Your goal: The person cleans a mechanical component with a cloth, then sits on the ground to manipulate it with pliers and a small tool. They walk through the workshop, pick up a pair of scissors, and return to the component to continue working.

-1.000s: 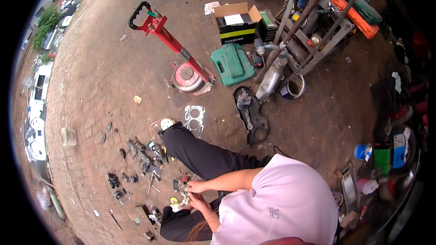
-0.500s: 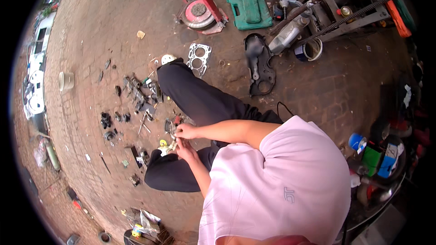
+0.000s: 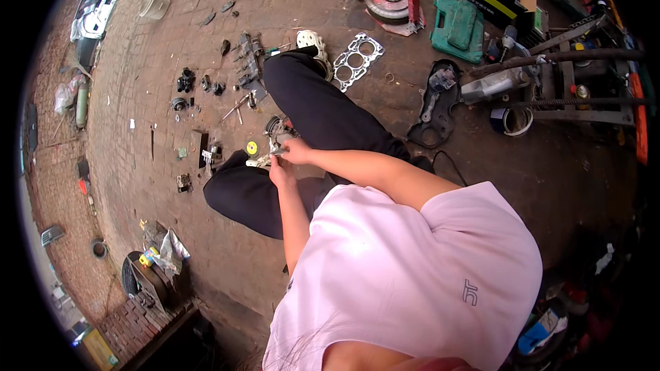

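My left hand [image 3: 280, 172] and my right hand [image 3: 298, 152] are close together between my bent legs, fingers curled. A small grey piece [image 3: 279, 152] shows at the fingertips, too small to name. Just beyond the hands sits a metal engine part with a dark round grooved pulley [image 3: 275, 126]. The fingers partly hide that part. A yellow disc [image 3: 251, 148] lies to its left, near a pale shoe [image 3: 260, 162].
Several dark engine parts [image 3: 247, 62] lie ahead on the brick ground. A head gasket [image 3: 357, 60] and a black timing cover [image 3: 435, 106] lie to the right. Beyond are a green tool case [image 3: 457, 31], a red-posted stand [image 3: 413, 0] and a metal rack [image 3: 584, 115].
The whole view has shifted, with ground things sitting further right and higher. Both hands stay together at the part; the grey piece at the fingertips shows more plainly.
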`<act>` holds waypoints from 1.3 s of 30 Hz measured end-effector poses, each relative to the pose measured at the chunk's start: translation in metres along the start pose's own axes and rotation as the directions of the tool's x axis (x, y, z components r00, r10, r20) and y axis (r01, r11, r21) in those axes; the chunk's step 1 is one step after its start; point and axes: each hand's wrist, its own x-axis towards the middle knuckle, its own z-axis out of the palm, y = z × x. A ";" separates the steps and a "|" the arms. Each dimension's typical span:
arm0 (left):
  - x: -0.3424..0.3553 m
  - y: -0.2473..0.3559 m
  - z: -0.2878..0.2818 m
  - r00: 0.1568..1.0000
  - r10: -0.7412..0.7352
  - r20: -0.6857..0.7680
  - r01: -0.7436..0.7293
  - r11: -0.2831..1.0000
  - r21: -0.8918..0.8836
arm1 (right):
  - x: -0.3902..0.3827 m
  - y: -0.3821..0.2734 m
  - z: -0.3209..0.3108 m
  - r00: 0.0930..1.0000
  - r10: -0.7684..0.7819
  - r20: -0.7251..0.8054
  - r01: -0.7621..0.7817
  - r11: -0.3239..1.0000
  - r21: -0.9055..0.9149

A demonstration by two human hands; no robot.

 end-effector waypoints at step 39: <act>0.190 0.177 0.033 0.795 -0.592 -0.131 0.589 0.806 -0.062 | 0.305 -0.107 0.006 0.723 0.309 0.618 0.069 0.858 -0.509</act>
